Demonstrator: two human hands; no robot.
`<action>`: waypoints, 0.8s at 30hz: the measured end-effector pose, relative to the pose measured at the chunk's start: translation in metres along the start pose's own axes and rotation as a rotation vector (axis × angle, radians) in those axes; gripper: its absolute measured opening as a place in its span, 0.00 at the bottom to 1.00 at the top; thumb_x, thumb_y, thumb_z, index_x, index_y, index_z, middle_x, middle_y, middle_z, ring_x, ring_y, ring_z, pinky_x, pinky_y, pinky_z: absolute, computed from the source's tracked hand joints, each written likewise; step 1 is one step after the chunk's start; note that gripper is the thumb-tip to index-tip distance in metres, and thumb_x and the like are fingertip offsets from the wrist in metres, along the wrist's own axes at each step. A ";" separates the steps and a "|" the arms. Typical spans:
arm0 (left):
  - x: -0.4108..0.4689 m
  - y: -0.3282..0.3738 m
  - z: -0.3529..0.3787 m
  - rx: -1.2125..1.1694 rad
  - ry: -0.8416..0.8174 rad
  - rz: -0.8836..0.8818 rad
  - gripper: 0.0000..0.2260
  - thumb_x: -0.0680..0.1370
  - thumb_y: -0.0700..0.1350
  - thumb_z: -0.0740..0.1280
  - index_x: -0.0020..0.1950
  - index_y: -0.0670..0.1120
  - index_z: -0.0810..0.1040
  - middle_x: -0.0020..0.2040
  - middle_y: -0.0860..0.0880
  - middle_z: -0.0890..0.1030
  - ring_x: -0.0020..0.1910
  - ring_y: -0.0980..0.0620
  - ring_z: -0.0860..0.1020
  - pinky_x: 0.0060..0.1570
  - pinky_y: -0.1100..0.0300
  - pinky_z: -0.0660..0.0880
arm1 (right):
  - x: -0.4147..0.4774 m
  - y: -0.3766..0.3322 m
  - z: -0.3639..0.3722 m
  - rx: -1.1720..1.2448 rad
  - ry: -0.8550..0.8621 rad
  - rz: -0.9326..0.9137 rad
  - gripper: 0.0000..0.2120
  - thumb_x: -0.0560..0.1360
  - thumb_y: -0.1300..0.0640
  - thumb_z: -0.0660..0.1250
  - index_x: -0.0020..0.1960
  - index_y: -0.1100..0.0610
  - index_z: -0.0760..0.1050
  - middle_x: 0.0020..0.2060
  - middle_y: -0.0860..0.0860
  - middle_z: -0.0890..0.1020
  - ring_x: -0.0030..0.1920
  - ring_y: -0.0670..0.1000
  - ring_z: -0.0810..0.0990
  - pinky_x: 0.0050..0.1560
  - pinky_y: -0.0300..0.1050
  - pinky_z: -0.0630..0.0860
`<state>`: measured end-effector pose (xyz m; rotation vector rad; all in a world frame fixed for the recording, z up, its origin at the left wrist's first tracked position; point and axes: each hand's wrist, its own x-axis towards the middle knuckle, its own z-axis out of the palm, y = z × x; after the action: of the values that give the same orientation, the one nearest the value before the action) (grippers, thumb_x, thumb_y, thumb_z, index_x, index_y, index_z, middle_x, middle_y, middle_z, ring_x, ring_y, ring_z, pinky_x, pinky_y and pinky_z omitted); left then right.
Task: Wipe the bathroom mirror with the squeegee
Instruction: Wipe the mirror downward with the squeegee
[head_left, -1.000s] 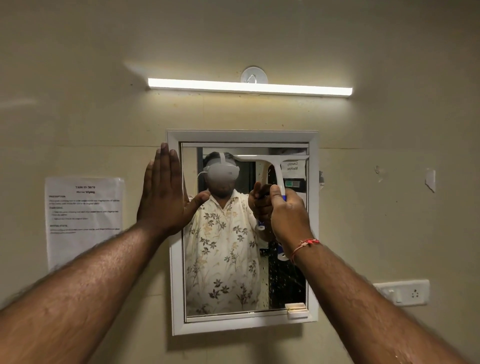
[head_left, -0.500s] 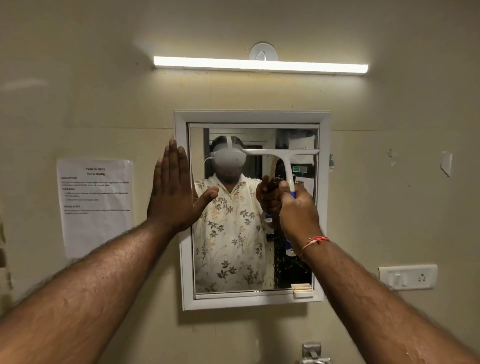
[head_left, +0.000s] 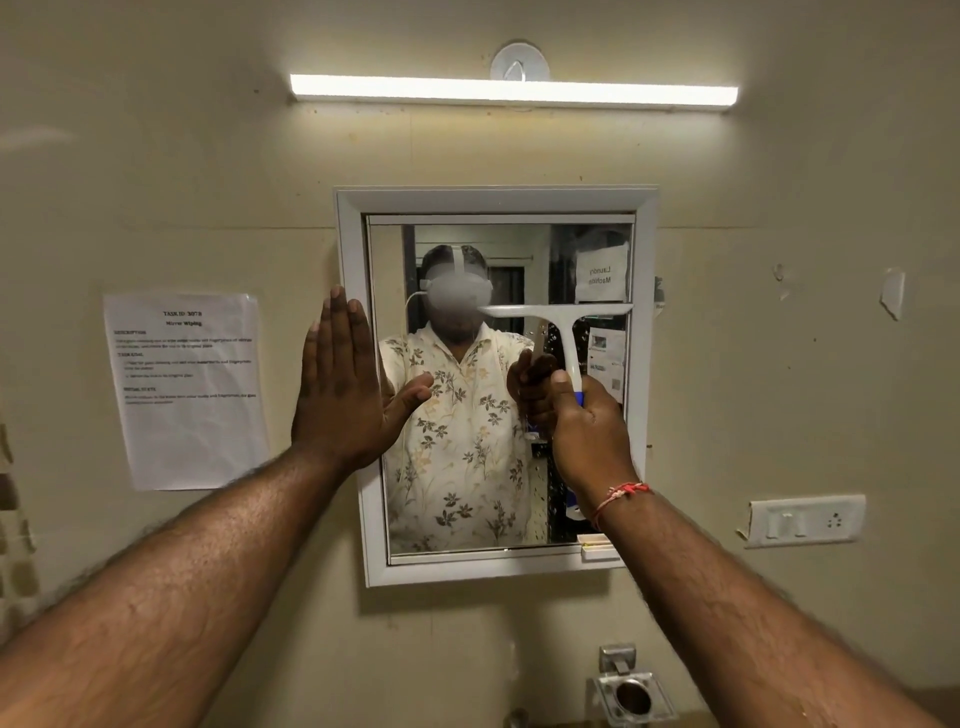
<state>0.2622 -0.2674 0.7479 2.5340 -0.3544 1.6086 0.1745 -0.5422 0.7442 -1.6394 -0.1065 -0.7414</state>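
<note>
Head view is showing the right hand (head_left: 589, 434) wrapping its grip tight around the blue-and-white handle of the squeegee (head_left: 563, 325), whose white blade is lying level against the right half of the mirror (head_left: 467, 467), roughly a third of the way down the glass. Water drops are clinging to the glass below the blade. The left hand (head_left: 340, 387) is pressing flat, fingers spread straight up, on the mirror's white frame (head_left: 353, 234) at its left edge, thumb reaching over the glass.
</note>
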 end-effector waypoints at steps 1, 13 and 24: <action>-0.003 0.000 0.001 0.004 0.004 0.004 0.57 0.84 0.73 0.63 0.91 0.39 0.34 0.92 0.38 0.33 0.93 0.40 0.36 0.92 0.37 0.44 | -0.001 0.002 0.000 -0.002 0.000 -0.001 0.14 0.88 0.41 0.59 0.54 0.47 0.79 0.48 0.50 0.86 0.50 0.49 0.83 0.48 0.46 0.76; -0.036 -0.002 0.013 0.029 -0.017 0.027 0.56 0.84 0.75 0.58 0.91 0.36 0.37 0.92 0.35 0.36 0.93 0.37 0.39 0.92 0.35 0.46 | -0.029 0.040 -0.001 -0.080 -0.009 0.026 0.23 0.89 0.40 0.57 0.74 0.52 0.77 0.52 0.47 0.84 0.54 0.47 0.81 0.48 0.42 0.73; -0.076 -0.002 0.029 0.043 -0.041 0.034 0.55 0.85 0.75 0.57 0.91 0.35 0.39 0.92 0.32 0.39 0.93 0.35 0.41 0.91 0.34 0.48 | -0.056 0.061 -0.001 -0.037 -0.004 0.067 0.14 0.89 0.44 0.59 0.60 0.50 0.81 0.40 0.45 0.79 0.41 0.45 0.77 0.43 0.43 0.71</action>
<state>0.2564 -0.2621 0.6666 2.6103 -0.3726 1.5948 0.1589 -0.5379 0.6634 -1.6718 -0.0404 -0.6928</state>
